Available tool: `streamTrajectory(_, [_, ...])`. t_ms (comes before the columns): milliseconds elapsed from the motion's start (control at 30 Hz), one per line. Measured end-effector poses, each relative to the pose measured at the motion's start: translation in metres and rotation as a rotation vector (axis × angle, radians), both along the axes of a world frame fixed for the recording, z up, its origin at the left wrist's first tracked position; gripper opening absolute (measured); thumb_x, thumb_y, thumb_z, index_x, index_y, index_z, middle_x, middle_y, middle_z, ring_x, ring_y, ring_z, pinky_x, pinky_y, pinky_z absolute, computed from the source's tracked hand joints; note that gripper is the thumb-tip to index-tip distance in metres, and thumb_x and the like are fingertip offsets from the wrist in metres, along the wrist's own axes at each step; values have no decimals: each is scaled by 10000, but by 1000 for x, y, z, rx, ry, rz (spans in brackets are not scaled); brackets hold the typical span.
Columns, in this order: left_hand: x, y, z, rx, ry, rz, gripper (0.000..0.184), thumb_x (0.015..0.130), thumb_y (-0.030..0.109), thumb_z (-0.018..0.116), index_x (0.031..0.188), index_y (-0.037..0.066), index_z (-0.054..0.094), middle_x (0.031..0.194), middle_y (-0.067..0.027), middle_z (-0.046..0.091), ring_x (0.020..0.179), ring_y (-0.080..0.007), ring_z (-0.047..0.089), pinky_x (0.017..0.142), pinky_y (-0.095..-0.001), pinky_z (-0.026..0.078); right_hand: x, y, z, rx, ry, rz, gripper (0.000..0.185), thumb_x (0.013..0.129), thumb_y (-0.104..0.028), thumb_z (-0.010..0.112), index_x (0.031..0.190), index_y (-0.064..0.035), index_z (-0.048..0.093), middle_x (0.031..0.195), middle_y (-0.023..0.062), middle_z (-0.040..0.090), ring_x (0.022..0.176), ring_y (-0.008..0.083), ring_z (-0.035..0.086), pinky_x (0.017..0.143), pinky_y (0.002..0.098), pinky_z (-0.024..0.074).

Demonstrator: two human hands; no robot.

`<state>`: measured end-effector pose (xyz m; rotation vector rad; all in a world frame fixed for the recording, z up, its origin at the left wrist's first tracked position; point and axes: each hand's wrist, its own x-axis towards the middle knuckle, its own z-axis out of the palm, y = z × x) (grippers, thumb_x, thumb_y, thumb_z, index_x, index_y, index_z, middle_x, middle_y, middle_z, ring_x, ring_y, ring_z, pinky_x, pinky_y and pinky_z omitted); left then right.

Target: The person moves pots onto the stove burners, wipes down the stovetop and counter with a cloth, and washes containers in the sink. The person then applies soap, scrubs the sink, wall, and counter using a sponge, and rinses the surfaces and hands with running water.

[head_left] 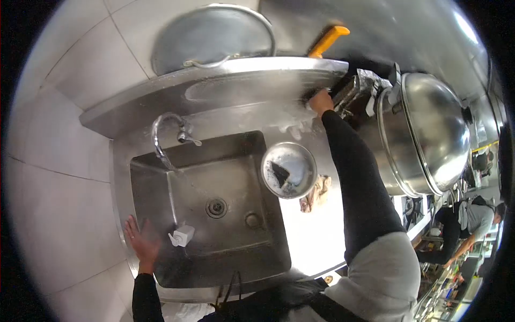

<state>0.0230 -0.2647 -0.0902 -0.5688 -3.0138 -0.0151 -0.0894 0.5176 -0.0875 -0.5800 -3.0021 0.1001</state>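
Note:
My left hand [142, 245] is at the left rim of the steel sink [214, 177], fingers spread and holding nothing. My right arm stretches across the counter, and my right hand [322, 102] is closed at the back ledge, beside a foil-covered item [348, 96]. Something small and dark shows at its fingers, too unclear to name. Near that arm stands a metal bowl [308, 180] of sudsy water with a dark piece [279, 174] in it. A crumpled brownish cloth [317, 194] lies beside the bowl. Inside the sink lies a small white bottle with a nozzle [183, 235].
Water runs from the curved faucet [156, 131] into the sink. A round metal lid [214, 35] leans against the wall behind the ledge, near an orange handle [330, 40]. A large domed steel pot [437, 134] stands at the right. Farther right another person [475, 220] bends over.

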Motion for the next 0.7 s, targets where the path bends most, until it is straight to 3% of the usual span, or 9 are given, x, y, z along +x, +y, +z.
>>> streamTrajectory(67, [-1,10,11,44,-6,13,574,770,304,678,1314,140,596,1601,-235,222,1475,-455,178,1196,-568,135,32,-13,11,-37,-71,-23,350,873,-179,599,1135,53,582,1076,240,664,957,434,639,866,521,486])
streamTrajectory(200, [0,17,-9,88,139,-36,466,793,257,687,1226,93,631,1535,-236,332,1432,-435,268,1171,-550,198,110,-51,14,-158,55,106,368,859,-160,599,1176,26,587,1041,237,660,994,439,619,879,520,483])
streamTrajectory(267, [13,65,-21,406,301,178,336,848,185,691,1147,44,637,1317,-206,540,1264,-379,483,1063,-504,368,170,-63,13,-340,100,234,323,808,-190,667,1083,-21,660,1065,252,647,965,438,629,832,497,515])
streamTrajectory(333, [33,154,-9,772,-24,33,252,917,158,676,1127,29,626,1066,-112,642,996,-247,615,865,-391,494,250,-83,60,-246,268,95,301,792,-127,656,1073,-20,668,1051,244,640,939,440,614,812,482,512])
streamTrajectory(367, [47,220,7,1184,-412,202,224,972,171,633,1138,20,619,938,-42,651,862,-129,617,722,-279,508,293,-91,62,-202,305,-24,316,786,-85,650,1094,-22,671,1023,229,636,934,424,609,806,468,512])
streamTrajectory(400, [55,277,32,1374,-549,151,223,983,186,627,1134,22,617,944,-5,625,822,-81,574,698,-248,495,338,-102,61,-160,346,-145,338,780,-44,643,1115,-23,675,995,215,632,929,408,605,800,454,511])
streamTrajectory(500, [40,377,55,1439,-830,313,272,915,179,691,1091,3,581,908,-61,602,712,-104,572,637,-275,539,433,-122,21,1,324,-244,430,776,22,625,1202,-30,659,1010,185,615,960,363,598,835,416,517])
streamTrajectory(600, [30,420,56,1452,-805,320,243,846,95,661,1035,10,534,864,-80,584,622,-125,569,498,-298,511,408,-117,-14,-41,485,-236,465,773,44,587,1237,25,623,1095,213,621,1017,372,596,920,419,497])
streamTrajectory(700, [21,425,40,1467,-817,334,233,776,16,575,995,26,496,846,-84,582,547,-145,554,413,-310,457,294,-75,-22,-10,390,-19,389,842,-22,482,1212,19,594,1178,232,615,1086,408,568,946,466,471])
